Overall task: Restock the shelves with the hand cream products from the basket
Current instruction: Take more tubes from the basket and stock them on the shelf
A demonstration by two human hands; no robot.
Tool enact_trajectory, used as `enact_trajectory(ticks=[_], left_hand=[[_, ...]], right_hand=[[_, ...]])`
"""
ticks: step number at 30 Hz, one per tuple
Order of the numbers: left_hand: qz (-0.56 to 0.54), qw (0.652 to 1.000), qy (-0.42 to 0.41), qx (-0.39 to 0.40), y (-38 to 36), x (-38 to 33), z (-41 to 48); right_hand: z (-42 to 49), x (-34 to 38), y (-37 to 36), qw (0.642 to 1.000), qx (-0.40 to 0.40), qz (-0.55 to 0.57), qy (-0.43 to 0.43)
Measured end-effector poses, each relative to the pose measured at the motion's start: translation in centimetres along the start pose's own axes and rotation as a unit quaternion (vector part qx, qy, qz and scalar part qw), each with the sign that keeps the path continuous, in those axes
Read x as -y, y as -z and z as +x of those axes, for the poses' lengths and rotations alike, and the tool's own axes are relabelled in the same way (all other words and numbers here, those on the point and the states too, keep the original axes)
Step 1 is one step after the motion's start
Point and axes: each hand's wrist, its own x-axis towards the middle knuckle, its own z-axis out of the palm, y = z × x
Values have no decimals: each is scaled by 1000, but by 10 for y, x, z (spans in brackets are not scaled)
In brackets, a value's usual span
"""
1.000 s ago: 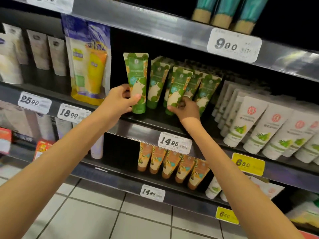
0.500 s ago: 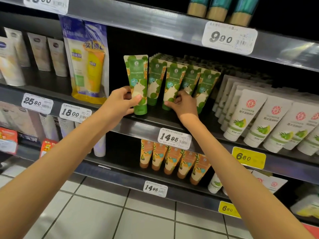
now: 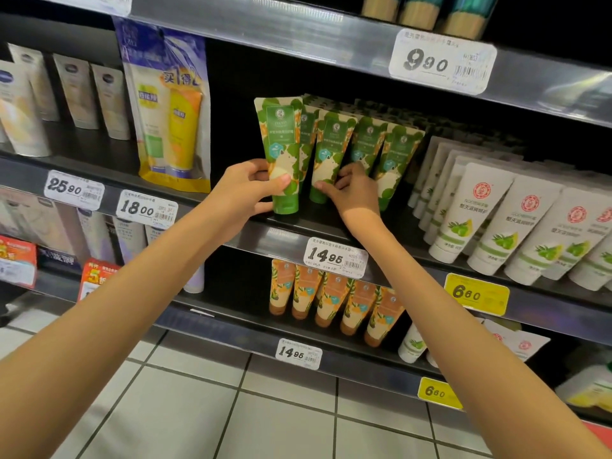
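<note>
A green leaf-patterned hand cream tube [image 3: 280,140] stands cap-down at the left end of a row of like tubes on the middle shelf [image 3: 284,235]. My left hand [image 3: 246,190] grips its lower part, thumb across the front. My right hand [image 3: 352,190] holds the lower part of the neighbouring green tube [image 3: 331,150], fingers curled round it. More green tubes [image 3: 394,157] stand behind and to the right. The basket is out of sight.
White tubes [image 3: 477,213] fill the shelf to the right, a blue-and-yellow promo pack [image 3: 169,104] stands to the left. Orange tubes [image 3: 334,296] line the shelf below. Price tags 14.95 [image 3: 334,258] and 9.90 [image 3: 440,62] hang on shelf edges. Tiled floor lies below.
The tube under my right hand went from leaning to standing upright and close to the row. My left hand kept its grip on the front tube, which shifted slightly right.
</note>
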Motion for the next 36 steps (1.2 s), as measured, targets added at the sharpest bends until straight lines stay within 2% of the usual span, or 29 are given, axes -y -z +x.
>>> enact_trajectory(ticks=[2,3,6,8,11,16,18,24,31,36], left_hand=[[-14,1000,3,6,-2,0,0],[-20,1000,1,8,-3,0,0],[-37,999,-5,35,-10,0,1],[-44,997,-2,61,-17,-1,1],[-29,997,-6,71,-29,-3,1],[-5,998,13,61,-30,-7,4],[8,999,16,49,-27,-7,5],[23,999,28,29,-22,-1,5],[18,999,41,7,-12,3,7],[8,999,40,-11,-9,4,9]], right_hand=[[-11,5,6,998,-45,39,19],[-17,8,10,996,-35,66,38],[-37,22,20,984,121,78,105],[-45,25,20,975,167,69,126],[-43,20,20,982,139,78,97],[-22,-1,28,996,67,36,-36],[-18,-11,30,997,45,11,-62],[-11,-17,30,998,21,-7,-61],[-6,-20,33,995,49,-47,-78],[-6,-21,28,996,21,-45,-74]])
